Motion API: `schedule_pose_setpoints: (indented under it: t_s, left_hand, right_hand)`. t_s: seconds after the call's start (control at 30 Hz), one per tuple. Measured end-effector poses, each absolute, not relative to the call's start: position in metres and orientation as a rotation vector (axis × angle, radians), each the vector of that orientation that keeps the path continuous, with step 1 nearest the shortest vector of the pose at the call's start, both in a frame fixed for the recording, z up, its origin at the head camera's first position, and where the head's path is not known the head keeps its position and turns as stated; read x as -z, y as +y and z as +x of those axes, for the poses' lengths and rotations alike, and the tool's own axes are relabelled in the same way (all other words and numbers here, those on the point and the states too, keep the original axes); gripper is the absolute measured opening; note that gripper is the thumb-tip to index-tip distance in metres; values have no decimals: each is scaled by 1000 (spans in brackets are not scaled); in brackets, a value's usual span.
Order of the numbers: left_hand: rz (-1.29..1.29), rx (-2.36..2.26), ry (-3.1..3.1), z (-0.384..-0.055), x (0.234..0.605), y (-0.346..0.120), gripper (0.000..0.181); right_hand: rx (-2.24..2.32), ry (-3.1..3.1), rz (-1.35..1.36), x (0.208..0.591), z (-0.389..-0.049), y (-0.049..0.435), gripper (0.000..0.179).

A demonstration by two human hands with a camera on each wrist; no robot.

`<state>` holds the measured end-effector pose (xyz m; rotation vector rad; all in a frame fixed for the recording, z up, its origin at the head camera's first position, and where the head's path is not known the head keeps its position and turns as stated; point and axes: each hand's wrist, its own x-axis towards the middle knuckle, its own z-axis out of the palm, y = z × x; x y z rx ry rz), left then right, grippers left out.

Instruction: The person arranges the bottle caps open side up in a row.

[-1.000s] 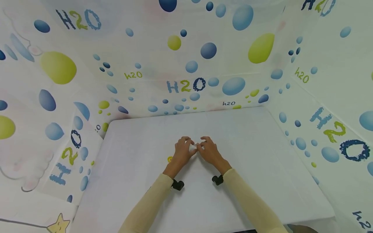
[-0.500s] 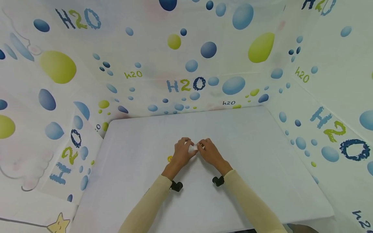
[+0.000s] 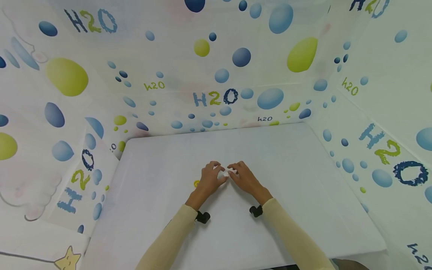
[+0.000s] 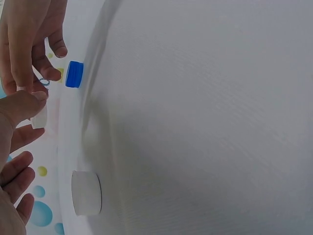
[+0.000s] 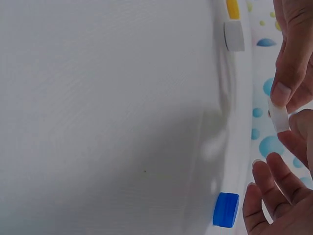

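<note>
A small white piece (image 5: 279, 117) with a curved edge is held between the two hands, close over the table. My left hand (image 3: 210, 180) pinches it under the thumb, as the right wrist view shows. From the other side my right hand (image 3: 246, 180) grips its edge with thumb and forefinger, the other fingers loosely bent. Fingers hide much of the piece (image 4: 39, 117) in the left wrist view. Beneath the hands, a blue ridged bottle cap (image 4: 75, 74) and a short white cylinder (image 4: 87, 193) stand on the table.
A round yellow thing (image 3: 196, 183) lies left of my left wrist on the white table (image 3: 162, 225). Walls of patterned sheeting (image 3: 182, 75) with blue and green drops stand at the back and both sides. Black wrist cameras (image 3: 203, 217) are strapped under both sleeves.
The right wrist has shifted slightly right and the right fingers spread a little. More white shows between the hands. The left hand has barely moved.
</note>
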<state>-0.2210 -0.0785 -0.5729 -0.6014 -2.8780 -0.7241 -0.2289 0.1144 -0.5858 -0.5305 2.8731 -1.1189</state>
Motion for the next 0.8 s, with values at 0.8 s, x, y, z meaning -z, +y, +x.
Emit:
schedule_pose_setpoints:
  t_s: [0.8]
  left_hand:
    - [-641, 635, -2931, -218, 583, -81, 28]
  right_hand:
    - [974, 2995, -781, 595, -218, 122, 24]
